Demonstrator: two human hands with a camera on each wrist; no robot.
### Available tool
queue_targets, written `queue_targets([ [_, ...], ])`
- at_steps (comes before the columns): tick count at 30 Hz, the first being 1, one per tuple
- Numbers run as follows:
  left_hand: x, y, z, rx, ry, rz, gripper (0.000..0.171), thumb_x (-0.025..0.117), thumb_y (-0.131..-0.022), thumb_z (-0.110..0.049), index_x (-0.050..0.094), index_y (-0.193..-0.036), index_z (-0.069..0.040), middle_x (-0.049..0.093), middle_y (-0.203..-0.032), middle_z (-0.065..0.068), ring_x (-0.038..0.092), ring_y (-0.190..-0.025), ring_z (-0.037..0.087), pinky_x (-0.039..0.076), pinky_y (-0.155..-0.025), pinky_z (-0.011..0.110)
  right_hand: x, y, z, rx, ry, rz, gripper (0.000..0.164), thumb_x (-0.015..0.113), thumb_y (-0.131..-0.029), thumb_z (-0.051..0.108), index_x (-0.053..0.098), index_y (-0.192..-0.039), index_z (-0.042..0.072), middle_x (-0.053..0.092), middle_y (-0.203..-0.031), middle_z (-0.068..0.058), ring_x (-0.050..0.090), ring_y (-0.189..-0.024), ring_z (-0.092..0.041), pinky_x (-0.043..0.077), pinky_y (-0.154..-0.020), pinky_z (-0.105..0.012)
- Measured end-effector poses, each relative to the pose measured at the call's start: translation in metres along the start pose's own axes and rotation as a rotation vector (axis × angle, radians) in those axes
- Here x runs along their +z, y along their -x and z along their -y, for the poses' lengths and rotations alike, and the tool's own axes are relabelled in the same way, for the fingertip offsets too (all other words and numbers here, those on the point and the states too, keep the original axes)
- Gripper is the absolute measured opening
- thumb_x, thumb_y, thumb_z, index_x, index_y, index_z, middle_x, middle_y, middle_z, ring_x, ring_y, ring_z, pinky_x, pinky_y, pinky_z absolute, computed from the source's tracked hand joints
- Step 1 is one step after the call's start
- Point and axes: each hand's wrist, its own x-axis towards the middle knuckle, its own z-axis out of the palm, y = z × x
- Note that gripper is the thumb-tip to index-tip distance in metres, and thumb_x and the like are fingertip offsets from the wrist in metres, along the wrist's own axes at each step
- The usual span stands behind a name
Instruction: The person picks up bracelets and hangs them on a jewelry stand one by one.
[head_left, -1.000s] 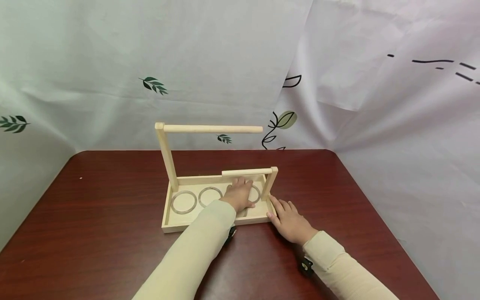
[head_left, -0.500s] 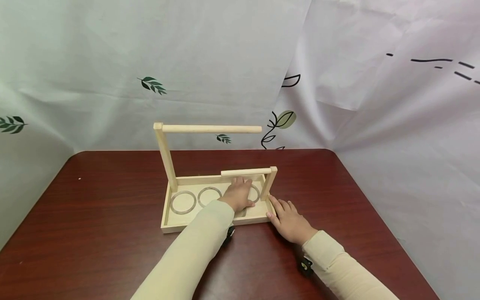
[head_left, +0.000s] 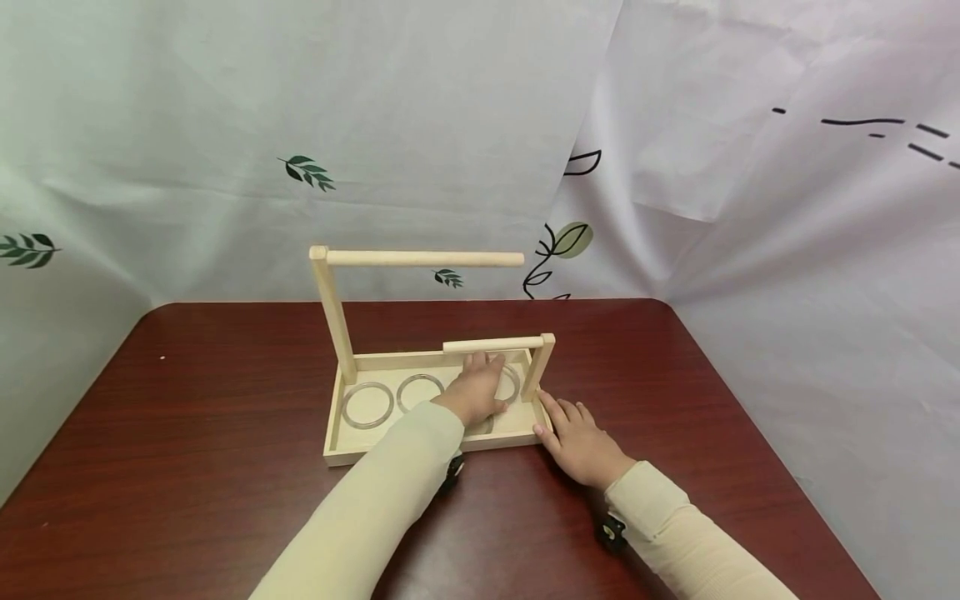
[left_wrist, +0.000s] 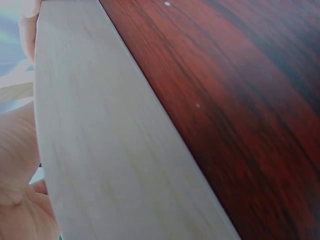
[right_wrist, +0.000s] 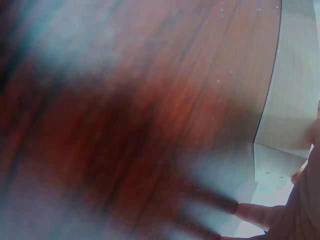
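A shallow pale wooden tray (head_left: 356, 457) stands on the table, with several clear rings inside, among them one at the left end (head_left: 345, 408) and one beside it (head_left: 401, 400). My left hand (head_left: 476, 387) reaches into the right half, below the short rod (head_left: 491, 344). It covers part of a ring; whether it grips it is hidden. In the left wrist view the front wall (left_wrist: 100, 120) blocks most of the hand. My right hand (head_left: 577, 442) rests against the tray's right end with its fingers extended. The right wrist view shows its fingers (right_wrist: 257, 214) by the tray's corner.
A tall post with a long horizontal rod (head_left: 427, 258) rises from the tray's left end. A shorter post (head_left: 538, 367) stands at the right end. The dark red table (head_left: 225, 417) extends around the tray, and a pale patterned cloth (head_left: 450, 125) hangs behind.
My left wrist and forearm have shifted slightly to the left, while the hand stays in the tray. The right hand and the tray keep their places.
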Motion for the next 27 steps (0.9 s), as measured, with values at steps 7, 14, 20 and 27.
queue_targets([
  [7,0.0,0.001,0.005,0.018,-0.046,-0.05,0.089,0.079,-0.072,-0.015,0.035,-0.148,-0.002,0.042,-0.135,0.02,0.037,-0.12,0.03,0.045,-0.092,0.038,-0.003,0.003,0.003,-0.018,0.009,-0.02,0.059,0.042,-0.102,0.042,0.029,-0.152,0.014,0.042,-0.14,-0.025,0.036,-0.129,-0.053,0.041,-0.089,-0.066],
  [14,-0.003,0.005,0.009,0.018,-0.002,-0.092,0.09,0.079,-0.066,-0.012,0.038,-0.146,-0.002,0.042,-0.137,0.02,0.036,-0.123,0.032,0.045,-0.094,0.039,-0.004,0.004,0.004,-0.017,0.009,-0.022,0.059,0.042,-0.102,0.042,0.029,-0.152,0.014,0.043,-0.14,-0.025,0.036,-0.129,-0.053,0.041,-0.088,-0.067],
  [20,-0.008,0.011,0.013,-0.011,0.023,-0.093,0.09,0.078,-0.069,-0.014,0.034,-0.148,-0.008,0.04,-0.142,0.023,0.036,-0.129,0.035,0.045,-0.094,0.044,-0.003,0.003,0.003,-0.015,0.004,-0.015,0.059,0.042,-0.102,0.042,0.027,-0.153,0.016,0.042,-0.141,-0.024,0.035,-0.13,-0.053,0.041,-0.089,-0.067],
  [27,-0.01,0.012,0.02,-0.018,0.041,-0.118,0.092,0.079,-0.066,-0.016,0.035,-0.147,-0.008,0.045,-0.14,0.022,0.038,-0.13,0.038,0.045,-0.095,0.045,-0.004,0.003,0.004,-0.009,-0.004,-0.005,0.06,0.041,-0.102,0.043,0.027,-0.153,0.015,0.041,-0.141,-0.025,0.034,-0.13,-0.053,0.04,-0.091,-0.066],
])
